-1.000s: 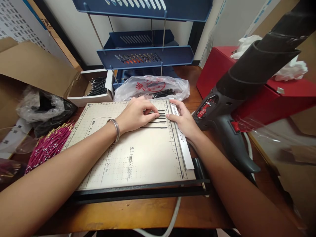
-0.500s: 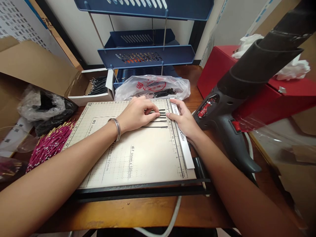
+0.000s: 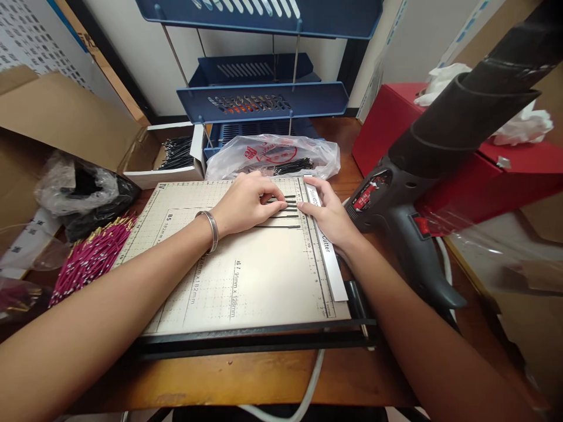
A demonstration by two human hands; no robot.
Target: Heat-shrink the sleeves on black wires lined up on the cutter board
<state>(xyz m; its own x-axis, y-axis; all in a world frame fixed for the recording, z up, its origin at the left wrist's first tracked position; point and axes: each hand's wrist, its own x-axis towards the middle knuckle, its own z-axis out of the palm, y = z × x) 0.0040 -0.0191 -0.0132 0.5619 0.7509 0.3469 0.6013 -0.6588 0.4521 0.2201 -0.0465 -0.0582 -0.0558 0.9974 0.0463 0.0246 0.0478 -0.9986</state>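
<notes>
A cream paper cutter with a printed grid lies in front of me. Several thin black wires with thicker ends lie crosswise near its right edge. My left hand, with a metal bracelet at the wrist, rests on the board, thumb and forefinger pinched on one black wire; its fingers hide much of the wires. Beside the white strip labelled "Cutter", my right hand has its thumb stretched over the strip to the wire ends. Its other fingers lie apart from the thumb along the strip's far end.
Left are magenta wires with gold ends and an open cardboard box. Behind the cutter are a white box of black wires, a plastic bag and a blue rack. A heat gun and red box stand right.
The view has shifted very slightly. Both hands keep almost the same place and pose, and the black wires lie as before.
</notes>
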